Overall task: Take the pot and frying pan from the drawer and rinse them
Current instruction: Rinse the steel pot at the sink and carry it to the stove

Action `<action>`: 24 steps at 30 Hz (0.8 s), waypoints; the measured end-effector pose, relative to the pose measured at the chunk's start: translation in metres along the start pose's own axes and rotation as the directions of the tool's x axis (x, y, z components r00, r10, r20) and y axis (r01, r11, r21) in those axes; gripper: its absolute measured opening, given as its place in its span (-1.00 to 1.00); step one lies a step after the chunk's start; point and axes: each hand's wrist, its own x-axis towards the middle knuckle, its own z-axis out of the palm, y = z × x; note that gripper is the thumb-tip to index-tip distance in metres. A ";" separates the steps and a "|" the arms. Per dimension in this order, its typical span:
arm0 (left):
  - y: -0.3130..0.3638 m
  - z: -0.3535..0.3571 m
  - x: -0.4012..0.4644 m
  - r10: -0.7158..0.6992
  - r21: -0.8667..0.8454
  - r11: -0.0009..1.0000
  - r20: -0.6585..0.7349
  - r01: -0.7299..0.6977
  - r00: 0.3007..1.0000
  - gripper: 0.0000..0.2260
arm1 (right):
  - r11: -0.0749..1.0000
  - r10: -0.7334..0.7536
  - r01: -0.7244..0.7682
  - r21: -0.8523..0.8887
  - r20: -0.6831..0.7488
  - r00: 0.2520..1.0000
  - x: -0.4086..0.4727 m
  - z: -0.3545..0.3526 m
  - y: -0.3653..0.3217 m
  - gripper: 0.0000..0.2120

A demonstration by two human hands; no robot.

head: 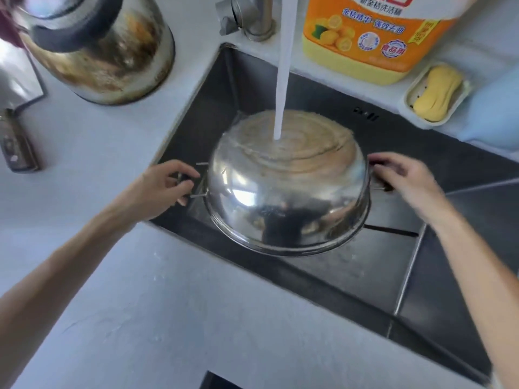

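A shiny steel pot is held upside down over the dark sink. Water streams from the tap onto its browned bottom. My left hand grips the pot's left handle. My right hand grips the right handle, whose dark grip shows under the fingers. No frying pan is in view.
A stained steel kettle stands on the grey counter at the back left. An orange detergent bottle and a yellow soap in a dish sit behind the sink. A knife handle lies at the far left.
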 end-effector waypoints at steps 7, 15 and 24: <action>-0.022 0.025 0.015 0.041 -0.001 0.999 -0.056 -0.041 0.998 -0.79 | 0.958 -0.260 0.247 -0.144 -0.075 0.963 -0.012 -0.022 -0.042 -0.73; 0.024 -0.005 -0.005 0.472 0.227 0.880 -0.334 -0.416 0.816 -0.74 | 0.997 -0.057 0.071 0.042 -0.272 0.961 -0.013 0.011 0.005 -0.55; 0.047 -0.012 -0.014 0.448 0.159 0.894 -0.280 -0.419 0.849 -0.54 | 0.985 0.162 -0.161 0.056 -0.014 0.987 -0.017 0.041 0.029 -0.80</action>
